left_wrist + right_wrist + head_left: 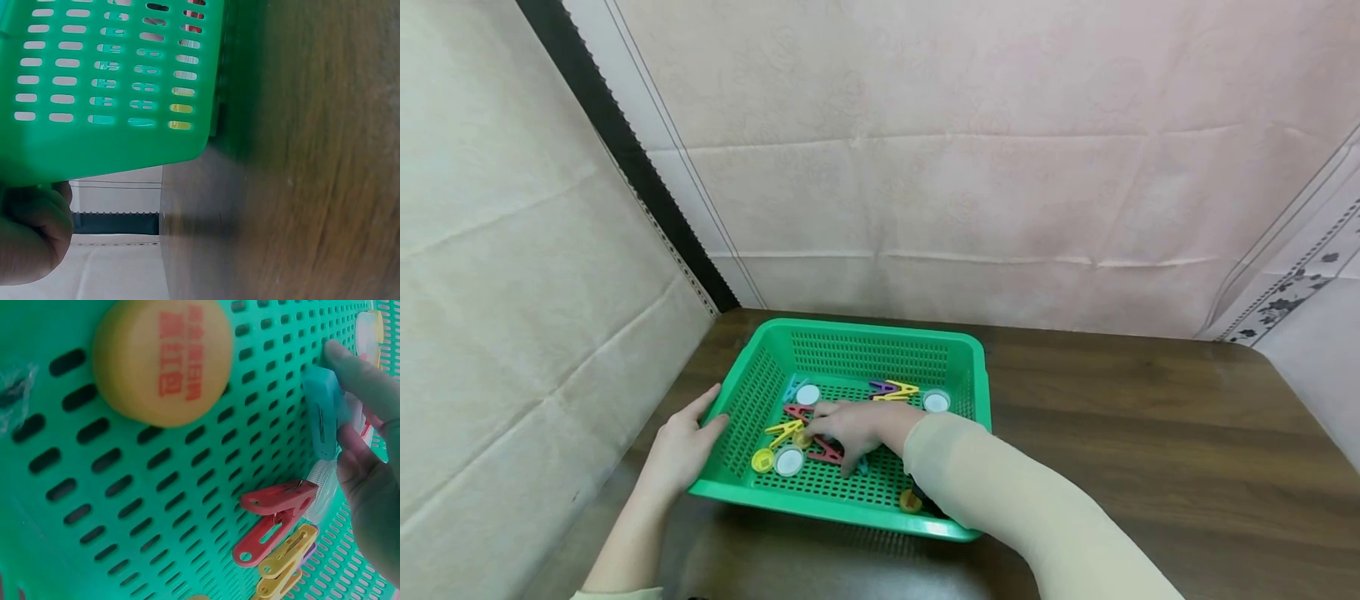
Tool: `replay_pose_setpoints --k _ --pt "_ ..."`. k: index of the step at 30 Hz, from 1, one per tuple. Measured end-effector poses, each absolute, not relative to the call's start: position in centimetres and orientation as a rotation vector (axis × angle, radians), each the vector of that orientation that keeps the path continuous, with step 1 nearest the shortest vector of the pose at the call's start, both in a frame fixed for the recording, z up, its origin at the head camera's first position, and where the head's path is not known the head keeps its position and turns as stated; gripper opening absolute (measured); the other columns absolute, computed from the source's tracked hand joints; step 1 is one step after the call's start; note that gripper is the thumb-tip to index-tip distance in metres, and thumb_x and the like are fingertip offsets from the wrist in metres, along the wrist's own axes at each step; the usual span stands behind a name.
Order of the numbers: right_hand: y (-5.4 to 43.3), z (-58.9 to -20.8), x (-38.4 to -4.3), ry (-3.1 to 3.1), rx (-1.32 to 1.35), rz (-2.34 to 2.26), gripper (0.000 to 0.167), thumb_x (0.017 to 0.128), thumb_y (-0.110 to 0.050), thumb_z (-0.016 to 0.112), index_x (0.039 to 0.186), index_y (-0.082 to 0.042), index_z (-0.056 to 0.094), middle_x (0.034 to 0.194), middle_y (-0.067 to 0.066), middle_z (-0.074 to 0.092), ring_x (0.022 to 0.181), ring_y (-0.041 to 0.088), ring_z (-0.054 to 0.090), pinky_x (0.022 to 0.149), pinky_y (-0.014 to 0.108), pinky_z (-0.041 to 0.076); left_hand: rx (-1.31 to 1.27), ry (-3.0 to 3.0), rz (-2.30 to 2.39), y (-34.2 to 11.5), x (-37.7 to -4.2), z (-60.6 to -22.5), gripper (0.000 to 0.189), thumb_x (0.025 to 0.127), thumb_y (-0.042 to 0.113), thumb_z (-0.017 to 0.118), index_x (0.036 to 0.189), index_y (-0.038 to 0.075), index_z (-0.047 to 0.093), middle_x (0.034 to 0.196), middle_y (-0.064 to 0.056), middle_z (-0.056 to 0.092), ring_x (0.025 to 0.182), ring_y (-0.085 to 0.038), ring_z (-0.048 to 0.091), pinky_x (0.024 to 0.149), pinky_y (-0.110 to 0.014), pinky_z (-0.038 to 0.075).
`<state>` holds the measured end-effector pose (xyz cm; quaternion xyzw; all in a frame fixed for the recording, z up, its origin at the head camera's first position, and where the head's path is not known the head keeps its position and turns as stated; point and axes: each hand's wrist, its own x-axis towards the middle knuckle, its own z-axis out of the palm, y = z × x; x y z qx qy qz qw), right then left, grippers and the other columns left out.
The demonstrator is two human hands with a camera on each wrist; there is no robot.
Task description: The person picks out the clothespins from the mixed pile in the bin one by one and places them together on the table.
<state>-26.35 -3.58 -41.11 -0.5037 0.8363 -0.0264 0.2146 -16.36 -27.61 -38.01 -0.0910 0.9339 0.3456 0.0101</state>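
Observation:
My left hand grips the left rim of a green perforated basket; its fingers curl at the rim in the left wrist view. My right hand reaches down inside, thumb and fingers spread apart over red clothespins and a gold bottle cap. In the right wrist view a blue clothespin stands right before the thumb and fingertip. A yellow clothespin, a white cap and a yellow cap lie left of this hand.
Farther back in the basket are purple and yellow clothespins and white caps. A gold cap with red print lies near the front right corner. The basket stands on a brown wooden table, with cloth-covered walls behind and beside it.

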Motion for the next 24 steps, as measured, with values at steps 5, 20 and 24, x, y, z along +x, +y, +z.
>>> replay_pose_setpoints --k 5,20,24 --pt "-3.6 -40.9 -26.5 2.31 -1.411 -0.092 0.071 0.076 -0.035 0.078 0.138 -0.029 0.044 0.128 -0.009 0.037 0.111 0.008 0.041 0.085 0.025 0.04 -0.275 2.927 1.066 -27.7 -16.4 -38.0 0.06 0.098 0.038 0.042 0.15 0.015 0.024 0.132 -0.025 0.045 0.059 -0.021 0.049 0.056 -0.034 0.039" --pt "-3.8 -39.7 -26.6 2.321 -1.41 -0.243 0.067 0.081 -0.023 0.071 0.142 -0.017 0.042 0.131 -0.004 0.046 0.102 0.007 0.044 0.087 0.021 0.039 -0.277 2.912 1.063 -27.5 -16.2 -37.9 0.061 0.098 0.036 0.043 0.15 0.012 0.024 0.13 -0.026 0.046 0.056 -0.021 0.049 0.055 -0.034 0.04" --pt "-3.7 -39.3 -26.5 2.316 -1.389 -0.269 0.068 0.082 -0.017 0.068 0.144 -0.015 0.039 0.125 -0.003 0.048 0.094 0.01 0.045 0.079 0.022 0.039 -0.275 2.917 1.062 -27.5 -16.2 -37.9 0.06 0.098 0.035 0.043 0.15 0.012 0.024 0.132 -0.026 0.045 0.056 -0.021 0.049 0.054 -0.034 0.04"
